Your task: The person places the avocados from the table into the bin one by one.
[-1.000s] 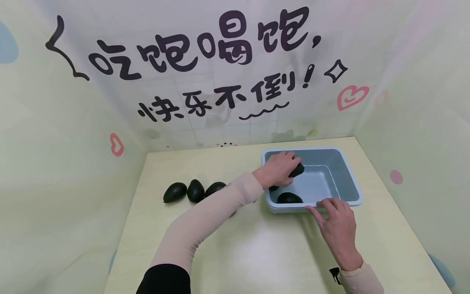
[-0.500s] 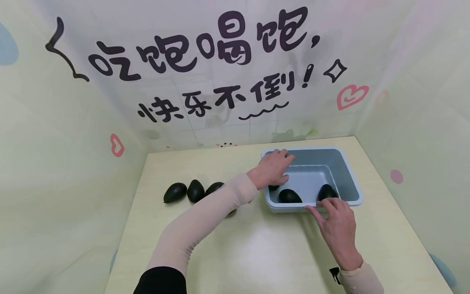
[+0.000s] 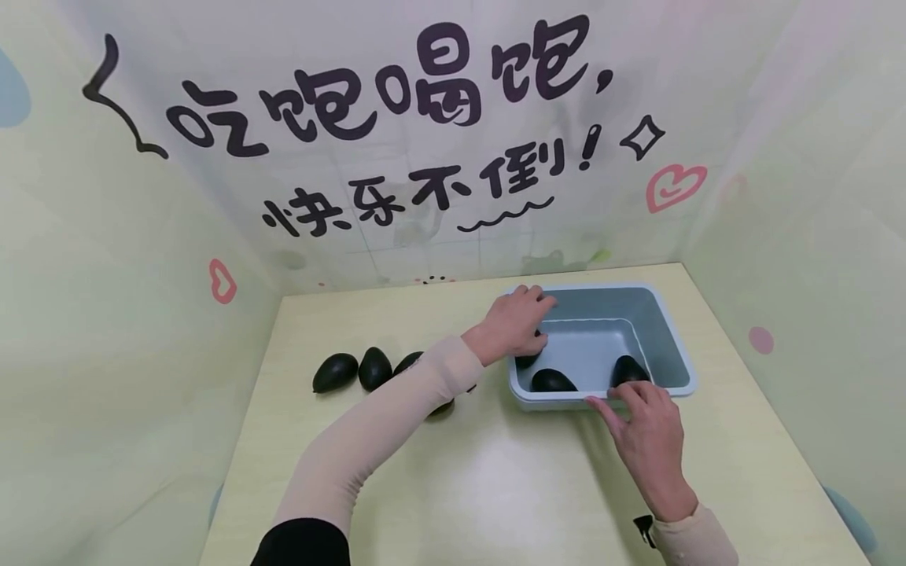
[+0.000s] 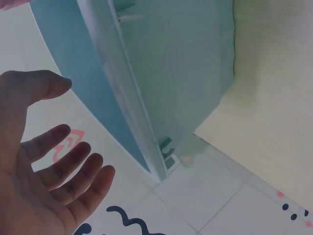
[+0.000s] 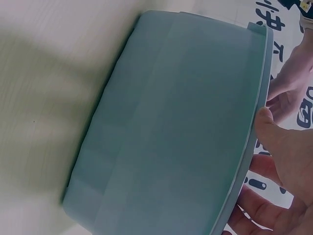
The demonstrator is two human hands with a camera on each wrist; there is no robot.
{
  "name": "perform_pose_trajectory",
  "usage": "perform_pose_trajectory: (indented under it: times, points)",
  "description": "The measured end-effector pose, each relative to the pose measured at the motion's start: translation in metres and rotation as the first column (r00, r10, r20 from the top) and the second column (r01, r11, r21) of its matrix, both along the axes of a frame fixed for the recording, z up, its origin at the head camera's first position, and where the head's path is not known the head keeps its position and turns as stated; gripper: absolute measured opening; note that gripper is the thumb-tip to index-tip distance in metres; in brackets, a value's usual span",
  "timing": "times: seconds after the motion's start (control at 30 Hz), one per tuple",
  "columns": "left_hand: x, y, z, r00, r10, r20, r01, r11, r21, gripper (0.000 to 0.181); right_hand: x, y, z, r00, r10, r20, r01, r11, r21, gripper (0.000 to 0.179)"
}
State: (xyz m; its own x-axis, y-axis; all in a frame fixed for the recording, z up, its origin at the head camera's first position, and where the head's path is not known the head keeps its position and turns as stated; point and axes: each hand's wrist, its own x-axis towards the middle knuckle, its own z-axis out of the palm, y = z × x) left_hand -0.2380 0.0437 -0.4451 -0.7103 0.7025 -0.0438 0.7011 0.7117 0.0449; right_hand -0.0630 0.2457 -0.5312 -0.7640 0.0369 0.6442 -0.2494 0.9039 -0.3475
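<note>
A light blue plastic tub (image 3: 598, 395) stands at the table's right rear, with dark avocados inside. One avocado (image 3: 554, 381) lies by its near wall, another (image 3: 628, 371) near the front right, and a third (image 3: 527, 360) shows partly beneath my left hand (image 3: 511, 321). That hand hovers over the tub's left edge, holding nothing; the left wrist view shows its fingers spread and slightly bent. My right hand (image 3: 651, 440) grips the tub's front rim, thumb on the outside and fingers over the edge, as the right wrist view (image 5: 291, 169) confirms.
Several more avocados lie on the pale wooden table (image 3: 488, 487) left of the tub, among them one avocado (image 3: 336, 373) at the far left. My left forearm partly covers that group. Printed cloth walls (image 3: 439, 196) enclose the table's back and sides.
My left hand has let go of an avocado, which now rests at the tub's front right. The empty hand has drawn back leftward. My right hand stays on the rim.
</note>
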Motion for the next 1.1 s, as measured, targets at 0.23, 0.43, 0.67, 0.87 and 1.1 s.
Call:
perform_pose_trajectory:
  times: [0.23, 0.43, 0.67, 0.87, 1.1]
  points:
    - [-0.002, -0.008, -0.006, 0.998, -0.020, -0.064, 0.020, 1.000, -0.003, 0.051, -0.001, 0.000, 0.000, 1.000, -0.001, -0.004, 0.001, 1.000, 0.004, 0.082]
    - [-0.002, -0.014, -0.008, 0.996, -0.023, -0.090, 0.025, 0.999, 0.022, 0.051, -0.001, 0.000, 0.000, 1.000, -0.005, -0.007, 0.005, 1.000, 0.002, 0.082]
    - [0.000, -0.016, -0.015, 0.997, -0.013, -0.082, 0.019, 0.998, 0.066, 0.049, 0.000, 0.000, 0.000, 1.000, -0.007, 0.001, 0.007, 1.000, 0.006, 0.083]
    - [0.002, -0.021, -0.022, 0.997, 0.010, -0.079, 0.002, 0.989, 0.147, 0.047, 0.000, 0.000, -0.002, 1.000, -0.010, 0.013, 0.010, 1.000, 0.005, 0.083]
    - [0.001, -0.030, -0.036, 0.997, 0.045, -0.058, -0.029, 0.965, 0.260, 0.046, -0.001, 0.000, -0.002, 1.000, -0.008, 0.002, 0.008, 1.000, -0.010, 0.081]
